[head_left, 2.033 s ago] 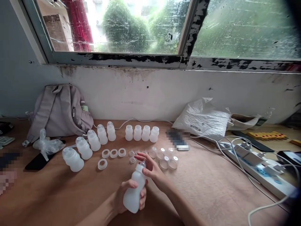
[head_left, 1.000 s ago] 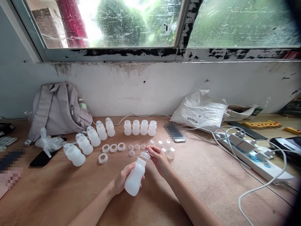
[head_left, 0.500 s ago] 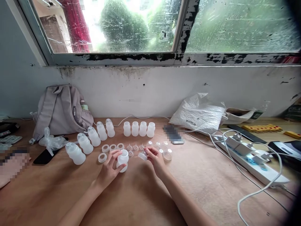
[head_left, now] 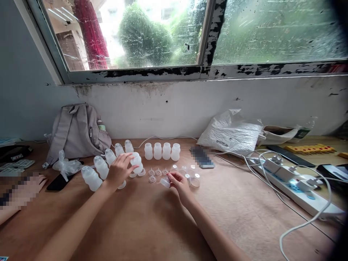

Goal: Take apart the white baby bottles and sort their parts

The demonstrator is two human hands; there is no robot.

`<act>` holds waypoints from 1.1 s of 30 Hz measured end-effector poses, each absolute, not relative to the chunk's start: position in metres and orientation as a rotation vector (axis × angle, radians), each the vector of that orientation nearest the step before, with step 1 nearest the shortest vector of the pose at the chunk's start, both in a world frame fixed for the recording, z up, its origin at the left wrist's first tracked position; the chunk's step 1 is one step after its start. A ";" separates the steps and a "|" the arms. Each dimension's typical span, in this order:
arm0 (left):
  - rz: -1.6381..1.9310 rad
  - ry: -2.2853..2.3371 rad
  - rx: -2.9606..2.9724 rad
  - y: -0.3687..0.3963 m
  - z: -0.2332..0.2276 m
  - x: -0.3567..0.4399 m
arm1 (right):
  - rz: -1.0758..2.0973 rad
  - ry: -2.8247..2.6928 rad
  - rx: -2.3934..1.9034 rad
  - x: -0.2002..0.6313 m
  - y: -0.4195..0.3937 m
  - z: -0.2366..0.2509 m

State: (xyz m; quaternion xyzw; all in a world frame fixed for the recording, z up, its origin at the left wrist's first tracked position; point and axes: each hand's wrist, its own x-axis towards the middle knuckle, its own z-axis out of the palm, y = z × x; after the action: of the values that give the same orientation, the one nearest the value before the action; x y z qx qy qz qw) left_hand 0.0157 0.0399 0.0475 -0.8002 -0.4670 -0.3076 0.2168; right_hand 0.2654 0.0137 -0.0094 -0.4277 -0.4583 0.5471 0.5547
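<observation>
My left hand [head_left: 118,169] is shut on a frosted white plastic bottle [head_left: 136,161] and holds it just above the white rings [head_left: 141,173] on the wooden table [head_left: 152,221]. My right hand [head_left: 178,182] pinches a small clear cap [head_left: 165,182] low over the table, beside several clear nipples [head_left: 158,172] and clear lids [head_left: 194,181]. A row of open white bottles [head_left: 162,151] stands behind them. A curved row of capped bottles [head_left: 101,167] runs to the left.
A grey backpack [head_left: 77,133] leans against the wall at the left, with a clear plastic bag [head_left: 66,166] and a black phone [head_left: 58,182] before it. A white sack [head_left: 231,132], a power strip [head_left: 296,185] with cables, and another person's hand [head_left: 20,188] lie around.
The cap came off the bottle in my right hand. My left hand carried the bottle from in front of me up and left, over the rings. My right hand lowered to the table.
</observation>
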 end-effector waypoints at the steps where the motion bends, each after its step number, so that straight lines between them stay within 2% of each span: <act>1: -0.832 -1.315 -2.218 0.052 0.050 0.017 | 1.270 -1.119 -1.017 0.265 0.014 -0.010; 11: -0.633 -1.704 -2.208 0.124 0.023 0.042 | 0.709 -1.736 -1.112 0.263 0.010 -0.017; 22: -0.684 -1.783 -2.136 0.134 0.015 0.049 | 0.526 -2.055 -1.203 0.261 0.001 -0.019; 29: -1.014 -1.583 -2.157 0.099 0.011 0.047 | 0.507 -2.116 -1.303 0.260 0.000 -0.026; 33: -1.087 -1.409 -2.485 0.043 -0.006 0.051 | 0.546 -2.060 -1.276 0.257 0.001 -0.030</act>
State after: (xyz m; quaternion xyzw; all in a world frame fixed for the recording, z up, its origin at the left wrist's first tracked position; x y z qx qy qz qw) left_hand 0.0508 0.0430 -0.0055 -0.8123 -0.4605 -0.3554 0.0427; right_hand 0.2566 0.0008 -0.0295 -0.4860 -0.7850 0.2080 0.3229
